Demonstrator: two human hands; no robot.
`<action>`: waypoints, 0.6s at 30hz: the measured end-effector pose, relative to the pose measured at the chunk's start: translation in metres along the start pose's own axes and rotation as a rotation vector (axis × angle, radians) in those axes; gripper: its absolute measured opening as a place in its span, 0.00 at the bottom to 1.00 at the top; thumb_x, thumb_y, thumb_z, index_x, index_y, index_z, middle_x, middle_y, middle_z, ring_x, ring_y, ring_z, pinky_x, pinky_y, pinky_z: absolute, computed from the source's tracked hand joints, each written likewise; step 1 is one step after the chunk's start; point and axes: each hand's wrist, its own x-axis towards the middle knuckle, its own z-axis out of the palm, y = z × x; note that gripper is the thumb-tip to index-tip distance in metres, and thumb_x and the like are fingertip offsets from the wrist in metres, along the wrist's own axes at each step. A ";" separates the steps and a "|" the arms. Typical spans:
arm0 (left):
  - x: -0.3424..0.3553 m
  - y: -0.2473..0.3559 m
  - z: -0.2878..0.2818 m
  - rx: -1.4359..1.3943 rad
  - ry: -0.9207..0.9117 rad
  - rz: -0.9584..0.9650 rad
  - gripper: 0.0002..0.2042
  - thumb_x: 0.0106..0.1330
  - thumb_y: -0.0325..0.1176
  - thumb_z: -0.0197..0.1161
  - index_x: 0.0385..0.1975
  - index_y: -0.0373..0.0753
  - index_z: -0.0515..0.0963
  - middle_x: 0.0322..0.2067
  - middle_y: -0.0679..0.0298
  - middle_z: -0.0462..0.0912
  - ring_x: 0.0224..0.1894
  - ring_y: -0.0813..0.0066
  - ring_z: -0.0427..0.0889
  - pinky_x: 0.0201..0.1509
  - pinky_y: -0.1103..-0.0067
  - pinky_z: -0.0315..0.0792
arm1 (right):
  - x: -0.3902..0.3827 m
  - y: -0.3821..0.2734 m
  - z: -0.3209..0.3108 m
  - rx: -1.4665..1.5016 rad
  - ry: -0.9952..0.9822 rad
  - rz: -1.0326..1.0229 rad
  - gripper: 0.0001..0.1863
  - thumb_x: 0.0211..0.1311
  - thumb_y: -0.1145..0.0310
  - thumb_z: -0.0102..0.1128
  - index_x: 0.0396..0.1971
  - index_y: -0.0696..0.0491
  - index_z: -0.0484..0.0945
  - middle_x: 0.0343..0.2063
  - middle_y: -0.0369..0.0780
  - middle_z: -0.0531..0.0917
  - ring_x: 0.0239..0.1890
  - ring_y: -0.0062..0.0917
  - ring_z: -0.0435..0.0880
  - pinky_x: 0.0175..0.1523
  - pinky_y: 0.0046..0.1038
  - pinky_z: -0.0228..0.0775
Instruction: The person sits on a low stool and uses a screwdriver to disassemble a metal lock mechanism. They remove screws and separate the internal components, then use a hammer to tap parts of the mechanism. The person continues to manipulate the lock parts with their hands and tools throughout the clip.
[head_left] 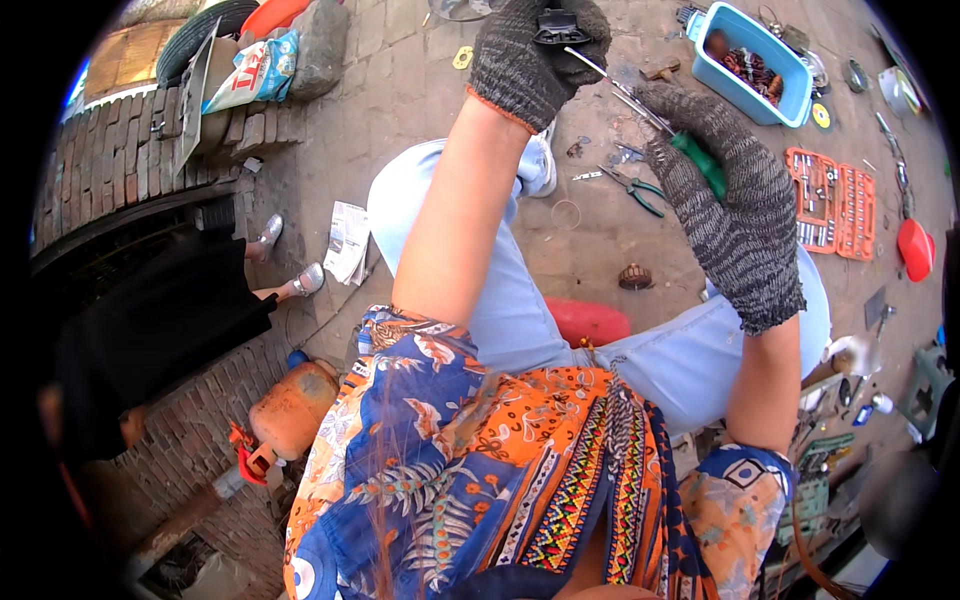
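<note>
One small black piece (558, 27) sits just past twelve o'clock, in your gloved left hand (530, 70); that grip is closed around it, fingers curled. At about two o'clock your gloved right hand (738, 205) has its grip wrapped round one green-handled screwdriver (702, 166), whose thin shaft points toward ten, its end just beside the black piece; you cannot tell from here whether they touch.

Your left arm reaches up toward one o'clock, nearly straight. Your right forearm rises along the three o'clock side, the hand tilted toward eleven.

Between your knees, on the paved floor (400, 75), lie one pair of pliers (643, 192) at two and one brown toothed part (634, 277) near three. Further out you have one blue tub (738, 100) between one and two, and one orange tool case (857, 215), open in two halves, at half past two. Two silver shoes (307, 280) of another person show between nine and ten; one orange tank (290, 412) lies at eight.
</note>
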 end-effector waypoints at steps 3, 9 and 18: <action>0.005 -0.002 -0.006 0.165 0.029 0.049 0.23 0.65 0.53 0.49 0.11 0.45 0.63 0.10 0.72 0.59 0.10 0.82 0.58 0.13 0.85 0.52 | -0.001 0.001 0.000 -0.068 0.065 -0.121 0.14 0.52 0.73 0.62 0.42 0.54 0.78 0.38 0.40 0.82 0.41 0.25 0.80 0.48 0.26 0.69; 0.005 -0.002 -0.008 0.277 0.090 0.079 0.25 0.64 0.54 0.50 0.10 0.43 0.65 0.08 0.72 0.59 0.10 0.81 0.59 0.14 0.85 0.54 | 0.000 -0.004 -0.002 -0.041 0.028 -0.073 0.15 0.52 0.73 0.62 0.42 0.55 0.79 0.38 0.40 0.82 0.40 0.25 0.81 0.48 0.26 0.69; 0.004 -0.004 -0.010 0.439 0.218 0.137 0.24 0.62 0.53 0.53 0.12 0.42 0.68 0.09 0.68 0.66 0.11 0.80 0.64 0.15 0.84 0.56 | 0.001 0.000 -0.005 -0.072 -0.080 0.019 0.16 0.57 0.68 0.59 0.45 0.56 0.77 0.39 0.44 0.81 0.40 0.27 0.81 0.47 0.26 0.70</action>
